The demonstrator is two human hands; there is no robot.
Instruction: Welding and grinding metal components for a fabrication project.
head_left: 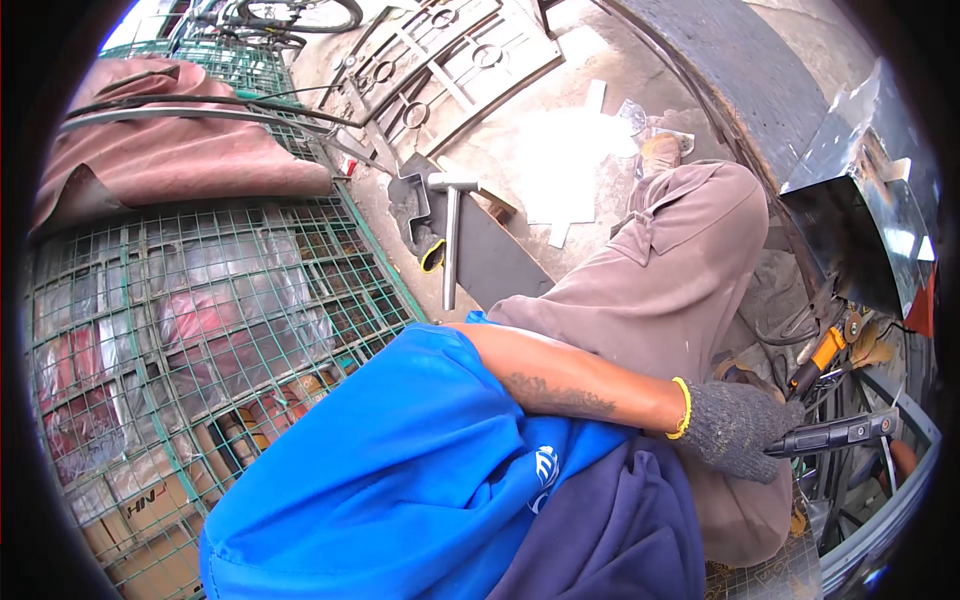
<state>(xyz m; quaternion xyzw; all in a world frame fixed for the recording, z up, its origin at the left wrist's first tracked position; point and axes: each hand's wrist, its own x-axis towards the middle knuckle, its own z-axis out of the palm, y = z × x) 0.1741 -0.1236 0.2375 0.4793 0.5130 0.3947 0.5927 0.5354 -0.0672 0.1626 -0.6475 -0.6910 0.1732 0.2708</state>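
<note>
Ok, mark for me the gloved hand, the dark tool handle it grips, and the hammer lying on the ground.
gloved hand [735, 428]: head view, back of the grey knit glove.
dark tool handle [840, 433]: head view, middle of the black grip.
hammer [451, 250]: head view, along its metal shaft.

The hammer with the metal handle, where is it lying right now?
In the head view the hammer lies on the ground at upper centre, across a dark flat plate, just right of a grey glove and left of the person's bent knee.

Grey knit glove [735, 428], yellow cuff, black tool handle [835, 434]
</note>
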